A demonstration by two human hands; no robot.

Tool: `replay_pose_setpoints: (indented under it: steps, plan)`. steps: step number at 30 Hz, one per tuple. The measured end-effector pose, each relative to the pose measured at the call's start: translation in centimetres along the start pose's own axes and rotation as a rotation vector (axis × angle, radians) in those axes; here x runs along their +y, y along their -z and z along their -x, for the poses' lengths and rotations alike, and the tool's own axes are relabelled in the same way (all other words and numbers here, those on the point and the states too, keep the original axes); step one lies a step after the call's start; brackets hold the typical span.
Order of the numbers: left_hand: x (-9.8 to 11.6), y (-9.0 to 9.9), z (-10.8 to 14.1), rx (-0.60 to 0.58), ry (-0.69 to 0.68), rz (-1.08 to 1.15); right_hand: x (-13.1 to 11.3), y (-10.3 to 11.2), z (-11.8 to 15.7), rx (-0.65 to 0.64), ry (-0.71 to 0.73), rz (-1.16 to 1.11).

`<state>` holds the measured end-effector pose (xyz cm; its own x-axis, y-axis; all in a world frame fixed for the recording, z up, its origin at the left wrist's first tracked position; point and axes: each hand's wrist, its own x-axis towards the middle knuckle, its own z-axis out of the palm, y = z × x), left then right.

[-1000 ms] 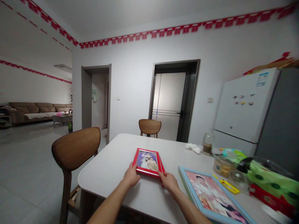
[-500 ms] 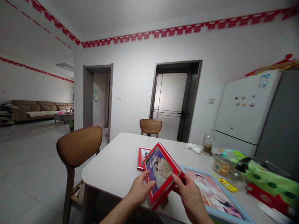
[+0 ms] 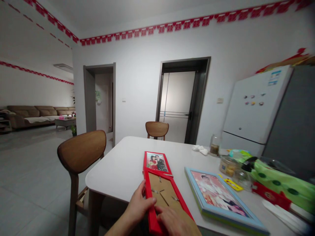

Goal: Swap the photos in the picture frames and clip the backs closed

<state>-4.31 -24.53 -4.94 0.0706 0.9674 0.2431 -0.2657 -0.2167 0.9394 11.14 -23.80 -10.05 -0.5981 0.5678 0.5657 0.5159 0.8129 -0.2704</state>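
Note:
My left hand (image 3: 139, 206) grips the left edge of a red picture frame (image 3: 149, 190), its thumb over the rim. The frame is tilted, with its brown backing board (image 3: 169, 193) facing me. Small metal clips and a dark slit show on the board. My right hand (image 3: 173, 221) lies across the lower part of the backing, fingers bent slightly and touching it; its thumb is hidden. Just beyond, a second red picture frame (image 3: 157, 163) lies face up on the table, showing a photo of a couple. A larger light-blue picture frame (image 3: 221, 196) lies face up to the right.
The white table (image 3: 115, 170) carries a glass jar (image 3: 215, 146), white tissue (image 3: 200, 150), a clear food tub (image 3: 228, 165), a yellow packet (image 3: 233, 184) and a green bag (image 3: 283, 180) on the right. Wooden chairs stand at the left (image 3: 85, 150) and far side (image 3: 157, 128).
The red picture frame has been turned from photo side to backing side and lowered. My right hand has moved from its right edge onto the backing. The view has shifted slightly.

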Motion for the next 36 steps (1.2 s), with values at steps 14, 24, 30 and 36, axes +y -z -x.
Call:
replay_pose_setpoints:
  steps: [14,24,30,36]
  plan:
    - [-2.2,2.9,-0.1,0.132,0.098,-0.995,-1.8,2.4,-2.8,-0.274,-0.197,-0.104]
    - [-2.1,2.7,-0.1,0.095,0.092,-1.029,5.8,4.3,-3.9,-0.215,-0.474,0.16]
    - [-2.1,2.7,-0.1,0.101,0.087,-1.045,5.4,4.1,-4.1,-0.197,-0.493,0.23]
    - [-2.7,2.9,-0.1,0.103,0.066,-1.059,4.0,3.6,-4.8,-0.168,-0.449,0.33]
